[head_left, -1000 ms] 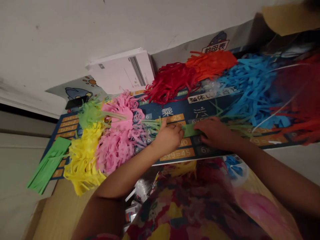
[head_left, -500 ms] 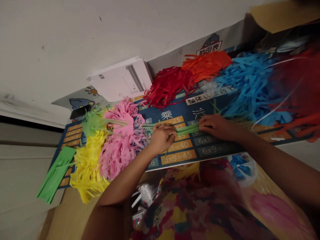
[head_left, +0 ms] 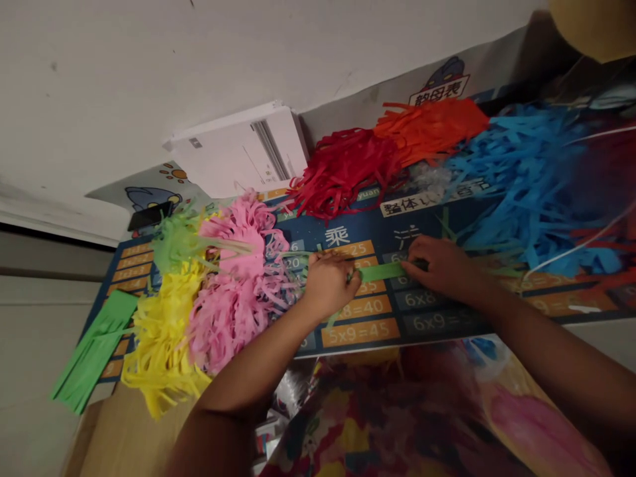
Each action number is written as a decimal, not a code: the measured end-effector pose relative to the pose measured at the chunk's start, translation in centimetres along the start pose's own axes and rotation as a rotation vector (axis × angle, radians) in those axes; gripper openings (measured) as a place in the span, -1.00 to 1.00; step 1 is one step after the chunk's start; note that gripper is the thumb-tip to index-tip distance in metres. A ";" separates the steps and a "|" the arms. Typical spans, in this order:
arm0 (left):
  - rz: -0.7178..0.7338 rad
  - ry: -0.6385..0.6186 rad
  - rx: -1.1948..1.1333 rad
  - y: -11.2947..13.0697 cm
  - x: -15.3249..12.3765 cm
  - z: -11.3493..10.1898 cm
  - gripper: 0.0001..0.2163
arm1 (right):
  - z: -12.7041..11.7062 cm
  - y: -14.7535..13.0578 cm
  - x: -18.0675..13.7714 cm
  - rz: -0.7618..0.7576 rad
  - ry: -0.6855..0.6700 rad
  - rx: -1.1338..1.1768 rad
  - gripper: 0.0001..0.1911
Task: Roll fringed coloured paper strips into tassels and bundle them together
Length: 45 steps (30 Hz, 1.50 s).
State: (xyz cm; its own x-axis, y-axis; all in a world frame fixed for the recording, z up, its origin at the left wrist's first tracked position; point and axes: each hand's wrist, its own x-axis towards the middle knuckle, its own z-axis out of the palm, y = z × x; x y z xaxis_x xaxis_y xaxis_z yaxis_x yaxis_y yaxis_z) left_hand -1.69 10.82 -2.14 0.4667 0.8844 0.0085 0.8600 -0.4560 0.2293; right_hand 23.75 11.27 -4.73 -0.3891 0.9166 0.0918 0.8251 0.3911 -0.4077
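- We see a flat, bright green paper band (head_left: 381, 271), narrow and even-edged, drawn straight between the hands; thin pale-green strands show beyond the left hand.
- Our left hand (head_left: 330, 281) is curled tight on the band's left end, and our right hand (head_left: 442, 265) pinches its right end; they sit apart, with the band's middle bare between them.
- The band lies low over the sums printed on the worktop (head_left: 375, 222), just right of the pink fringed paper bundle (head_left: 243, 248).
- Half a second ago we had loose, split strands between the same hands; now they look gathered into one smooth strip.
- The worktop is covered in a dark-blue chart with orange boxes.
- On its left we have a yellow fringed paper bundle (head_left: 163, 331) and a bright green slit paper piece (head_left: 97, 351) hanging past the edge.
- Along the back lie red (head_left: 348, 172), orange (head_left: 432, 129) and blue fringed paper bundles (head_left: 527, 179).
- A white paper stack with a barcode (head_left: 238, 156) leans near the marked, off-white wall (head_left: 199, 53).
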 end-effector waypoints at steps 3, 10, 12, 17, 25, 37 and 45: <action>0.004 -0.005 -0.009 -0.1 0.1 -0.1 -0.74 | 0.1 -0.1 -0.1 -0.005 0.015 0.002 -0.76; -0.016 0.047 -0.016 -0.3 -0.1 -0.1 -0.87 | 0.4 0.6 0.0 0.001 0.067 0.056 -0.85; 0.065 0.144 0.016 -0.5 -0.5 0.1 -0.89 | -0.2 0.6 -0.1 0.027 0.132 0.050 -0.92; 0.402 0.148 0.168 -0.3 -1.2 -0.3 -0.80 | -1.9 -1.8 -1.1 -0.144 0.171 -0.201 -0.85; 0.415 0.057 0.334 2.0 -0.3 -2.0 -0.81 | -1.1 -2.1 0.4 -0.395 -0.041 -0.221 -0.86; 0.298 0.172 0.150 0.1 -1.1 -1.1 -0.82 | -0.5 -2.2 0.2 -0.393 0.093 -0.206 -0.85; 0.104 0.123 -0.050 -1.0 -1.2 -0.7 -0.88 | -0.3 0.4 0.4 -0.141 0.031 0.028 -0.82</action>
State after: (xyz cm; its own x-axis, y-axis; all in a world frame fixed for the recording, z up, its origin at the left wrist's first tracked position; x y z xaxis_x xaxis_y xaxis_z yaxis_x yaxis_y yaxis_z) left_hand -3.30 10.26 -1.68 0.5209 0.8397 0.1535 0.7956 -0.5427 0.2692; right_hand 24.04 11.82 -4.59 -0.4871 0.8550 0.1779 0.7512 0.5141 -0.4139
